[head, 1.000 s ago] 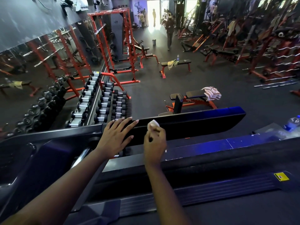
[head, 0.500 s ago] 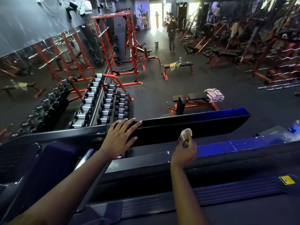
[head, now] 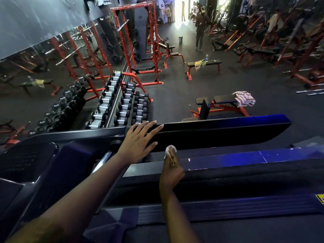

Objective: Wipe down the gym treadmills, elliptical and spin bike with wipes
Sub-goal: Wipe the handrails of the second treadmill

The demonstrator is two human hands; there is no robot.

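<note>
I look down over a dark treadmill whose long black front bar runs left to right. My left hand lies flat on the bar's left part, fingers spread and straight. My right hand pinches a small white wipe and holds it against the lower edge of the bar, just right of my left hand. The treadmill's black belt and ribbed side rail stretch to the right below my right arm.
A dumbbell rack stands beyond the bar on the left. Red power racks, a flat bench and an adjustable bench with a striped towel fill the floor ahead. A person stands far back.
My right hand slid the wipe right along the bar, then came back left to just beside my left hand. My left hand stayed flat on the bar.
</note>
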